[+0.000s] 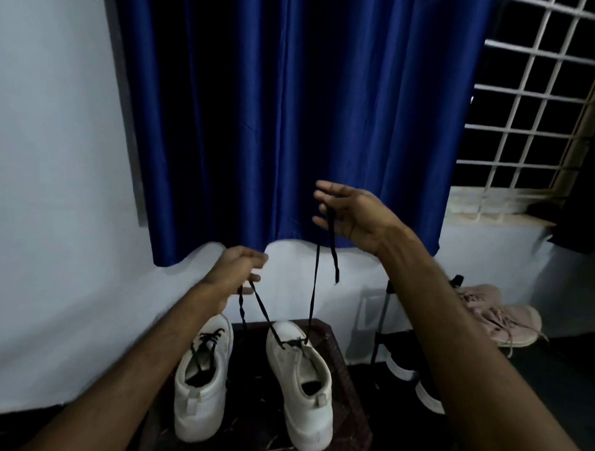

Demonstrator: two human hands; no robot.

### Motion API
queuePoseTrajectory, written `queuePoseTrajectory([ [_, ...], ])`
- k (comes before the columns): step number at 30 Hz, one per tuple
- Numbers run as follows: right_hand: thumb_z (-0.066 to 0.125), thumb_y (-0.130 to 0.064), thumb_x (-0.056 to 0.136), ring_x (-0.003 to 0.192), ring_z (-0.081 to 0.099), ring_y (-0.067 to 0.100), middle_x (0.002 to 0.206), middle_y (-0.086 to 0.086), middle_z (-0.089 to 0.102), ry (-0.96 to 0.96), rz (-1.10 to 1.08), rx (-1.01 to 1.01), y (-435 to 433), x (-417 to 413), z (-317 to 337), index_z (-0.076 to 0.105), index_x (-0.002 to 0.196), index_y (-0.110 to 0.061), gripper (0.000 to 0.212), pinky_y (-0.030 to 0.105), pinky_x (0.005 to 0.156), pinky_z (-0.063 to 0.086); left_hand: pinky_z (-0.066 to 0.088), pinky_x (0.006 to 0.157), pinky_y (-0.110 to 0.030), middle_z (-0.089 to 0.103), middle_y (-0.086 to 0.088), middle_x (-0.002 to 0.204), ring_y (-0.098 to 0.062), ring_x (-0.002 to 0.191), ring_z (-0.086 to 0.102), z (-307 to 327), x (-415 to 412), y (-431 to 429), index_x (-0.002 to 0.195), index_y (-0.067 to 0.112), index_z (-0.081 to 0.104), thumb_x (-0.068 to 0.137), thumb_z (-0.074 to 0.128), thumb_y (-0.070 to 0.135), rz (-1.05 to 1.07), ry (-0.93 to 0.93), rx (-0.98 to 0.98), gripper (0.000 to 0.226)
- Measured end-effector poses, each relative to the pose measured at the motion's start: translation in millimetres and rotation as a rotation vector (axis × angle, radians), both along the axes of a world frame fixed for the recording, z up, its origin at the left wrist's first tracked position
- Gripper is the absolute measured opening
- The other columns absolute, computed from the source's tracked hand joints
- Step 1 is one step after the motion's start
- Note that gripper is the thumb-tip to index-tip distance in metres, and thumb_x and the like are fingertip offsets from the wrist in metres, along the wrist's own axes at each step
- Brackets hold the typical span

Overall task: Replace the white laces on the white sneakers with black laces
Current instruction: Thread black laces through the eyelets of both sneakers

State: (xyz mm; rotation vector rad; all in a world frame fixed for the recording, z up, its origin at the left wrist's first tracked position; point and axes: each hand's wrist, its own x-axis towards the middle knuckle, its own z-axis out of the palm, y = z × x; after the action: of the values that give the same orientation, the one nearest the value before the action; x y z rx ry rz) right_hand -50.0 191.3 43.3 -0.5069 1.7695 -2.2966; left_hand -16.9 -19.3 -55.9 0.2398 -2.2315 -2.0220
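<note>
Left hand (235,270) pinches one black lace (312,293) end; I see right hand (350,215), at its two o'clock, pinching the other.

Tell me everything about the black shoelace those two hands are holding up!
The thin, flat black fabric shoelace runs through the eyelets nearest the toe of the right white leather-look sneaker, with both halves pulled upward. The left hand pinches one half low down, and its loose tail dangles twisted beside the shoe. The right hand holds the other half higher, with that tail hanging from its fingers. The eyelets further up are not laced yet.
</note>
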Motion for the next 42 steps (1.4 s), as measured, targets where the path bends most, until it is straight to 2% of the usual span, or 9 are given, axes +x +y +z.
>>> queuePoseTrajectory([
  [4, 0.04, 0.016, 0.092, 0.088, 0.065, 0.014, 0.109, 0.007, 0.065, 0.026, 0.082, -0.186, -10, 5, 18, 0.06, 0.118, -0.008, 0.04, 0.03, 0.082, 0.058, 0.048, 0.091, -0.039, 0.055, -0.011, 0.122, -0.029, 0.108, 0.057, -5, 1, -3, 0.116, 0.014, 0.059, 0.096, 0.054, 0.044, 0.054, -0.084, -1.009, 0.036],
  [5, 0.037, 0.018, 0.091, 0.092, 0.064, 0.016, 0.11, 0.008, 0.064, 0.037, 0.089, -0.213, -13, 9, 22, 0.059, 0.118, -0.007, 0.042, 0.03, 0.083, 0.058, 0.046, 0.095, -0.041, 0.053, -0.011, 0.126, -0.031, 0.113, 0.054, 0, 4, 3, 0.12, 0.015, 0.058, 0.098, 0.049, 0.044, 0.107, -0.005, -1.062, 0.037],
  [10, 0.032, 0.023, 0.09, 0.101, 0.063, 0.021, 0.11, 0.012, 0.063, 0.073, 0.058, -0.256, -27, 20, 26, 0.058, 0.11, -0.006, 0.044, 0.032, 0.088, 0.055, 0.049, 0.083, -0.033, 0.067, 0.001, 0.118, -0.018, 0.105, 0.065, 41, 24, 46, 0.122, 0.022, 0.059, 0.102, 0.038, 0.045, -0.216, 0.282, -0.141, 0.037],
  [16, 0.034, 0.026, 0.087, 0.098, 0.064, 0.02, 0.106, 0.012, 0.064, 0.081, -0.043, -0.304, -15, 17, 17, 0.058, 0.108, -0.004, 0.043, 0.031, 0.089, 0.055, 0.054, 0.063, -0.034, 0.069, -0.001, 0.079, -0.016, 0.064, 0.065, 43, 34, 48, 0.092, 0.013, 0.062, 0.104, 0.043, 0.032, -0.42, 0.203, -0.014, 0.029],
  [21, 0.034, 0.027, 0.086, 0.098, 0.066, 0.022, 0.105, 0.013, 0.066, 0.004, -0.141, -0.322, 8, -2, -11, 0.058, 0.106, -0.003, 0.043, 0.031, 0.086, 0.056, 0.025, 0.04, -0.016, 0.044, 0.005, 0.065, -0.004, 0.047, 0.033, 19, 30, 26, 0.093, 0.013, 0.06, 0.106, 0.037, 0.024, -0.312, 0.186, -0.062, 0.028],
  [27, 0.036, 0.025, 0.088, 0.092, 0.066, 0.021, 0.104, 0.016, 0.065, -0.059, -0.209, -0.223, 14, -18, -57, 0.058, 0.1, -0.003, 0.038, 0.031, 0.084, 0.056, 0.032, 0.043, -0.02, 0.073, -0.001, 0.084, -0.014, 0.056, 0.055, 4, 23, 16, 0.106, 0.012, 0.065, 0.102, 0.042, 0.007, -0.197, 0.249, -0.262, 0.024],
  [34, 0.047, 0.012, 0.092, 0.098, 0.063, 0.022, 0.113, 0.014, 0.067, 0.027, -0.194, 0.323, 14, -24, -101, 0.057, 0.116, -0.002, 0.029, 0.034, 0.092, 0.05, 0.049, 0.056, -0.027, 0.075, 0.005, 0.07, -0.016, 0.049, 0.059, -1, 10, 28, 0.08, 0.011, 0.063, 0.09, 0.068, 0.028, -0.007, 0.329, -0.417, 0.02],
  [38, 0.055, -0.012, 0.096, 0.091, 0.067, 0.022, 0.108, 0.009, 0.07, 0.043, -0.142, 0.724, 20, -27, -105, 0.054, 0.121, -0.014, 0.025, 0.029, 0.074, 0.052, 0.052, 0.057, -0.03, 0.073, 0.01, 0.066, -0.015, 0.056, 0.063, -5, 5, 35, 0.075, 0.017, 0.067, 0.084, 0.074, 0.032, 0.065, 0.35, -0.455, 0.019],
  [42, 0.051, -0.038, 0.097, 0.081, 0.066, 0.015, 0.099, 0.004, 0.073, 0.395, -0.334, 1.123, 20, -27, -105, 0.062, 0.114, -0.019, 0.027, 0.035, 0.076, 0.055, 0.051, 0.062, -0.031, 0.074, 0.009, 0.07, -0.007, 0.071, 0.07, -8, 1, 41, 0.08, 0.018, 0.07, 0.089, 0.069, 0.016, -0.03, 0.353, -0.435, 0.009],
])
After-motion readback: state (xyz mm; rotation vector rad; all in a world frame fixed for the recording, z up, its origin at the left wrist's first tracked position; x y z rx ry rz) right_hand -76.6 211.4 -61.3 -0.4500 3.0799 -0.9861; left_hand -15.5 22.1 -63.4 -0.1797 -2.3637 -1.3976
